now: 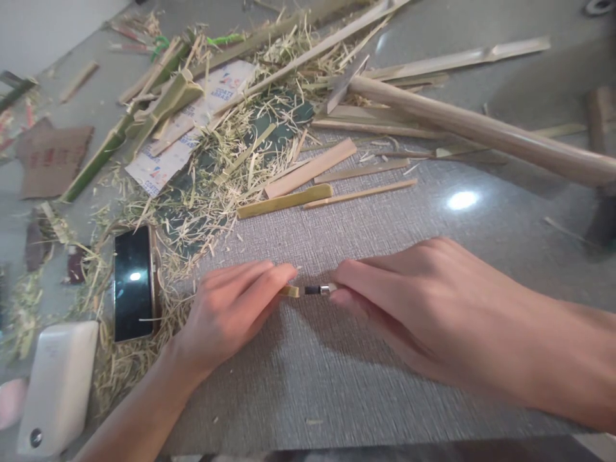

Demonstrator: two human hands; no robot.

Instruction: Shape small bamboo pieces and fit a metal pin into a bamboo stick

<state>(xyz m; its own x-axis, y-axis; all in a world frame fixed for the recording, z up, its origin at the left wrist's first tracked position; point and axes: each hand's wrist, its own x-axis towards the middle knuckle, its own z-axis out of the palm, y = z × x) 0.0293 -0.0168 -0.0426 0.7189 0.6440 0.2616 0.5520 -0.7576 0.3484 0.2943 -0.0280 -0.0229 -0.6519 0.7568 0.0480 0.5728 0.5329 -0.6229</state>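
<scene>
My left hand [240, 298] is closed in a pinch on a thin yellow-green bamboo strip [290, 291], whose short end sticks out past the fingertips. My right hand [409, 295] is closed around a slim stick-like tool [318, 290] with a black end and a silver collar. Its black end points left at the bamboo strip, with a small gap between them. Most of both held things is hidden by the fingers. Just beyond the hands lie a yellow bamboo piece [283, 200] and a thin bamboo stick [360, 194] on the grey textured table [269, 398].
Bamboo shavings [216, 173] cover the upper left. A hammer-like tool with a long wooden handle [471, 125] lies at upper right. A black-screened phone [133, 282], a white power bank [60, 385] and sandpaper sheets [161, 160] lie to the left.
</scene>
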